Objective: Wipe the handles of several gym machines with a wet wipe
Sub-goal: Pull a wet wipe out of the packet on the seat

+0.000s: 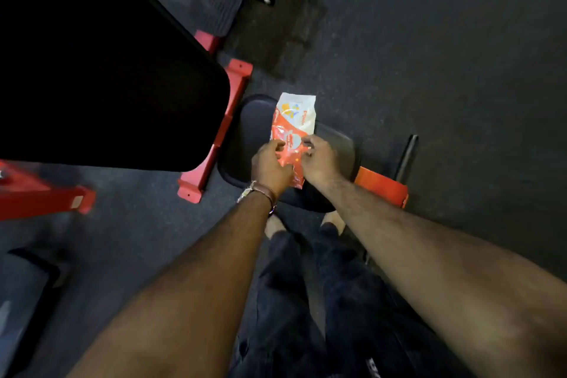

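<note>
In the middle of the frame, the left hand [271, 163] and right hand [320, 159] both pinch the red-and-white wipe pack [293, 129] over a black seat [245, 132].

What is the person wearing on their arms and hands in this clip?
Both forearms are bare, with no sleeves in view and no gloves. The left hand has a brown strap with a metallic piece at its wrist, likely a watch. The right hand and its wrist carry nothing.

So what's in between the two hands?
The near end of the orange and white wipes packet. In the head view the left hand and right hand pinch it from either side while it lies on the black padded seat.
</note>
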The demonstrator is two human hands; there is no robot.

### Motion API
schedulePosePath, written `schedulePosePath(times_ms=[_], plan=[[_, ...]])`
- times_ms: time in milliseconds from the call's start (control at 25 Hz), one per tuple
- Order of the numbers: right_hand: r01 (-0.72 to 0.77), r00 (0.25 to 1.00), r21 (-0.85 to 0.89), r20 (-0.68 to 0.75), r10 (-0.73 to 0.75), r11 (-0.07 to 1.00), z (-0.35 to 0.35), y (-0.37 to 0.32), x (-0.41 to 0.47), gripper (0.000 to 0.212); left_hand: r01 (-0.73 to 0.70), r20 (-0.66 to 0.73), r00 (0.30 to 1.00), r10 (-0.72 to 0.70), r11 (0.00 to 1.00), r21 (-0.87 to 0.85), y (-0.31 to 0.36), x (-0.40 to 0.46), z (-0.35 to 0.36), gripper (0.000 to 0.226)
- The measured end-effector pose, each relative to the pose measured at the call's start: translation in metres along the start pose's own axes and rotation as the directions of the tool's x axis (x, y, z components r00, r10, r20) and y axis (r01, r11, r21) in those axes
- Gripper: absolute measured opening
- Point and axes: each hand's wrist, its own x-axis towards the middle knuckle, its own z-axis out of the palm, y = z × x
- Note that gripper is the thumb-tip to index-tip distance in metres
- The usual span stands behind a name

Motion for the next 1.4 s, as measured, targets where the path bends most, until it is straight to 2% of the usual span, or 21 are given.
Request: schedulePosePath(times_ms=[120,240,320,440,520,600,760,840,920,1000,1120,1160,1200,1320,1400], plan=[[0.079,0.996,-0.14,-0.027,-0.084,0.987,0.014,0.001,0.031,0.042,-0.062,-0.039,0.997,0.066,0.994,0.093,-0.007,0.033,0.015,0.038],[0.021,0.995,-0.24,-0.093,-0.044,0.971,0.025,0.006,0.052,0.045,-0.098,-0.044,0.994,0.101,0.993,0.072,-0.015,0.057,0.027,0.059],[0.023,0.993,-0.217,-0.106,-0.047,0.976,0.03,0.01,0.056,0.036,-0.107,-0.03,0.993,0.11,0.991,0.081,-0.025,0.065,0.034,0.069],[0.128,0.98,-0.142,-0.133,-0.147,0.981,0.032,0.01,0.053,0.016,-0.11,-0.018,0.994,0.111,0.993,0.036,-0.03,0.067,0.039,0.055],[0.187,0.973,-0.145,-0.106,-0.203,0.972,0.031,0.011,0.048,0.018,-0.125,-0.073,0.99,0.125,0.992,0.005,-0.034,0.064,0.039,0.039],[0.184,0.978,-0.121,-0.075,-0.194,0.975,0.03,0.013,0.046,0.022,-0.142,-0.132,0.981,0.142,0.99,0.005,-0.038,0.061,0.039,0.024],[0.16,0.974,-0.099,-0.148,-0.174,0.982,0.024,0.006,0.053,0.02,-0.144,-0.16,0.977,0.14,0.989,-0.017,-0.045,0.057,0.038,0.018],[0.194,0.97,-0.151,-0.117,-0.212,0.969,0.022,0.001,0.059,0.022,-0.137,-0.164,0.978,0.131,0.99,-0.022,-0.047,0.058,0.038,0.014],[0.288,0.95,-0.332,-0.018,-0.311,0.898,0.022,-0.001,0.063,0.027,-0.127,-0.166,0.979,0.121,0.991,-0.029,-0.05,0.06,0.038,0.014],[0.385,0.914,-0.492,0.086,-0.397,0.781,0.019,-0.004,0.063,0.027,-0.12,-0.168,0.979,0.112,0.992,-0.039,-0.054,0.062,0.04,0.016],[0.503,0.835,-0.633,0.18,-0.52,0.589,0.016,-0.006,0.066,0.017,-0.106,-0.154,0.983,0.098,0.993,-0.045,-0.057,0.063,0.042,0.013],[0.534,0.81,-0.635,0.196,-0.552,0.558,0.017,-0.002,0.07,0.014,-0.1,-0.148,0.985,0.092,0.994,-0.045,-0.057,0.063,0.043,0.011],[0.543,0.81,-0.591,0.181,-0.558,0.597,0.02,0.003,0.074,0.012,-0.098,-0.149,0.985,0.09,0.994,-0.047,-0.057,0.063,0.043,0.009],[0.401,0.912,-0.27,0.03,-0.409,0.875,0.023,0.011,0.081,0.01,-0.109,-0.182,0.979,0.097,0.992,-0.056,-0.056,0.064,0.044,0.009],[0.276,0.96,-0.117,-0.024,-0.281,0.954,0.022,0.012,0.081,0.011,-0.101,-0.178,0.98,0.091,0.994,-0.048,-0.055,0.065,0.045,0.014]])
